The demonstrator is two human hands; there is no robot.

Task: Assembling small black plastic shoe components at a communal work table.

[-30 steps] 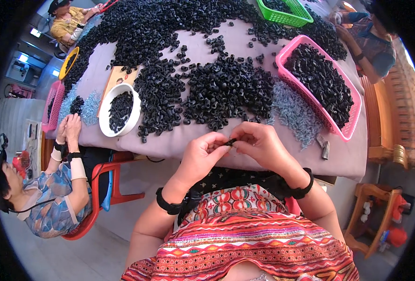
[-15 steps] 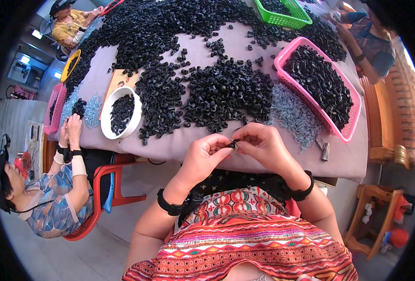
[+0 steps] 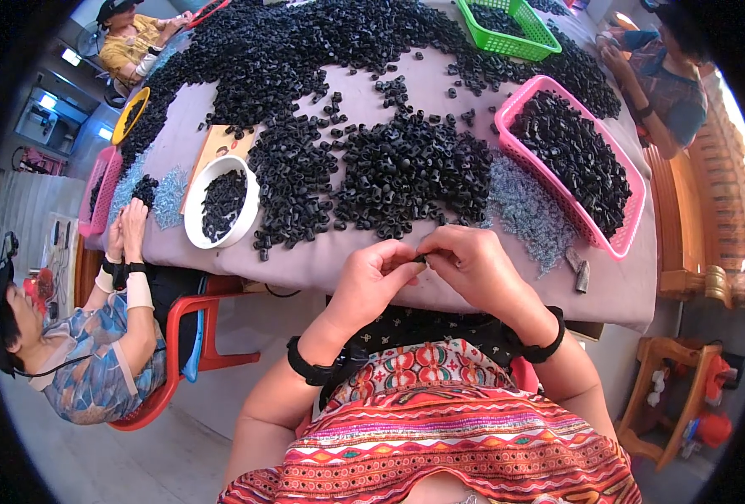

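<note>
Fingers of left hand point(image 3: 371, 281) and right hand point(image 3: 471, 267) pinch small black part point(image 3: 423, 259).

Your left hand point(image 3: 372, 281) and right hand point(image 3: 473, 269) meet at the near edge of the desk point(image 3: 439, 84), fingers point(image 3: 412, 256) touching around a small part point(image 3: 423, 259). Behind them lies a heap of parts point(image 3: 406, 168). A round bowl point(image 3: 221, 202) sits toward the near left corner, a long basket point(image 3: 633, 235) along the right edge, and another basket point(image 3: 549, 38) at the far edge.
</note>
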